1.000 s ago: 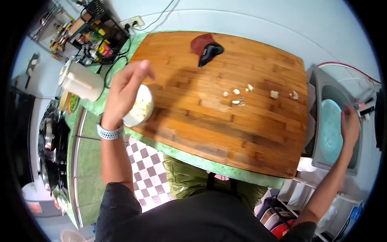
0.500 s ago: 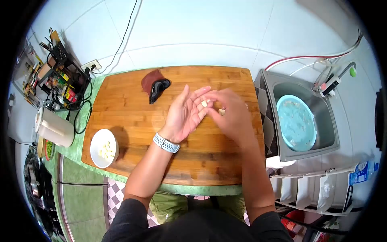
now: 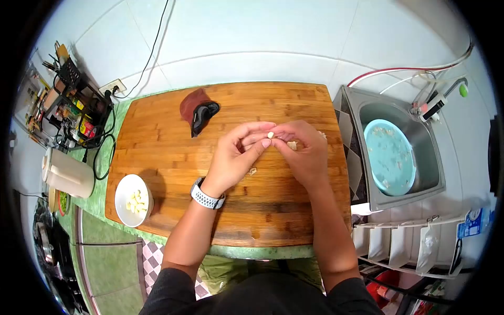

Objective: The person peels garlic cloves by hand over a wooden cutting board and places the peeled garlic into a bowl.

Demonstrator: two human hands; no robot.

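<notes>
A pale garlic clove (image 3: 271, 135) sits at the fingertips where my two hands meet, above the wooden board (image 3: 173, 173). My left hand (image 3: 239, 149) is closed, its thumb and fingers pinching the clove. From the other side my right hand (image 3: 303, 149) pinches at the same clove, its fingers curled. Another whitish garlic piece (image 3: 292, 145) shows by the right hand's fingers; whether it is held or lies on the board I cannot tell. A scrap of garlic skin (image 3: 253, 171) lies below my hands. Peeled cloves fill part of a white bowl (image 3: 122, 202) at the left.
A dark red and black cloth item (image 3: 197, 107) lies at the board's back. On the right, a sink (image 3: 433, 173) holds a light blue basin (image 3: 386, 152) with water and bits of skin. A lidded pitcher (image 3: 71, 173) and a bottle rack (image 3: 79, 105) stand left.
My left palm, open and upturned before, has turned and its fingers have closed on the clove. My right hand has lowered slightly to meet it. A skin scrap now shows on the board.
</notes>
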